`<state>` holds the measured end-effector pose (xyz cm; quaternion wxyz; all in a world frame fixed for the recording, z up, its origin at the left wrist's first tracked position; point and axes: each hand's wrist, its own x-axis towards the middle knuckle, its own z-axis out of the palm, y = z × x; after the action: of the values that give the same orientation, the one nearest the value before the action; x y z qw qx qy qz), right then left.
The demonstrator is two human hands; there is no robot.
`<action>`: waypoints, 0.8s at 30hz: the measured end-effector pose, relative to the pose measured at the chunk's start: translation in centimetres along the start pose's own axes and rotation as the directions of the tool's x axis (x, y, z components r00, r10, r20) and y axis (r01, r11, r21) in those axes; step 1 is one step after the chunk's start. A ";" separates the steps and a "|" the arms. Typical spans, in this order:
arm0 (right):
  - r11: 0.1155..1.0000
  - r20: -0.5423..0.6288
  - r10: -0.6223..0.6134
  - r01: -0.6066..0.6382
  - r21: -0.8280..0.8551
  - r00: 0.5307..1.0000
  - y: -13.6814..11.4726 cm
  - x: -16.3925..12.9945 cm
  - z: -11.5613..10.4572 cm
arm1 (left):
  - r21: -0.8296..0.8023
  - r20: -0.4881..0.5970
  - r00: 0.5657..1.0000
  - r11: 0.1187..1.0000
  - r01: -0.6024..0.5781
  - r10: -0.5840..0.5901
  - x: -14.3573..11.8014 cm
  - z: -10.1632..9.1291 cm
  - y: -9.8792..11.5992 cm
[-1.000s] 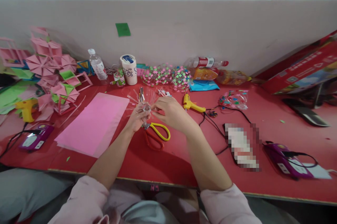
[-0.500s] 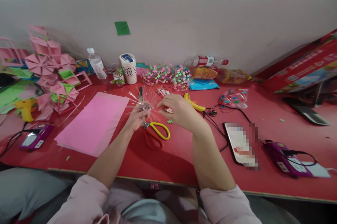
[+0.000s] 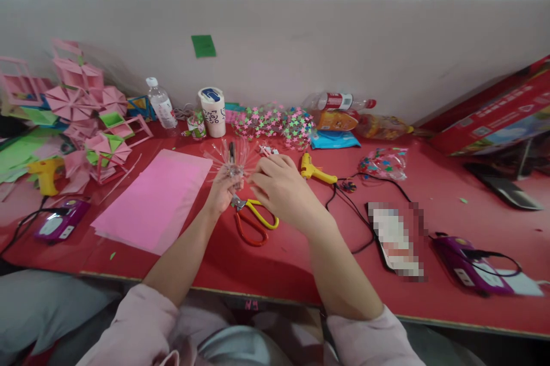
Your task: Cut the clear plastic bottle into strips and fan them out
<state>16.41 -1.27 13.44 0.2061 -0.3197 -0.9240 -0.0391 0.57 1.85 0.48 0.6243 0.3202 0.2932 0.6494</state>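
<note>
My left hand (image 3: pixel 221 191) grips the neck of a clear plastic bottle top (image 3: pixel 233 164) cut into thin strips that fan outward. My right hand (image 3: pixel 275 185) is beside it, fingertips pinched at the strips on its right side. Whether a small star is between those fingers I cannot tell. Scissors (image 3: pixel 251 218) with one yellow and one orange handle lie on the red table (image 3: pixel 279 263) just under both hands. A heap of pink and green paper stars (image 3: pixel 275 122) lies behind the hands.
A pink paper sheet (image 3: pixel 154 200) lies left. Yellow glue gun (image 3: pixel 315 170) with black cord, phone (image 3: pixel 395 237) and purple device (image 3: pixel 466 266) right. White cup (image 3: pixel 212 111), water bottle (image 3: pixel 161 105) and pink paper crafts (image 3: pixel 81 119) at the back left. Red box (image 3: pixel 494 117) far right.
My right hand drew out to the right over the loose stars, then came back to the strips. The bottle top has tilted more upright in my left hand.
</note>
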 end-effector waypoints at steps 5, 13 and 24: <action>0.994 -0.022 -0.064 0.061 -0.093 0.998 0.2 0.3 1.2 | 0.018 -0.010 1.000 1.000 0.004 -0.004 0.0 0.0 0.0; 0.992 0.104 -0.112 0.118 -0.051 0.988 -0.3 0.7 3.1 | -0.036 -0.095 0.995 0.999 -0.002 -0.001 0.2 0.1 0.2; 0.980 -0.084 -0.053 0.067 0.185 0.995 0.4 0.0 -0.3 | -0.024 -0.024 0.999 0.999 -0.035 0.034 0.1 0.3 0.2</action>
<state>16.73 -0.98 13.67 0.2703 -0.2690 -0.9240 0.0292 0.68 1.90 0.78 0.6133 0.3099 0.2872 0.6674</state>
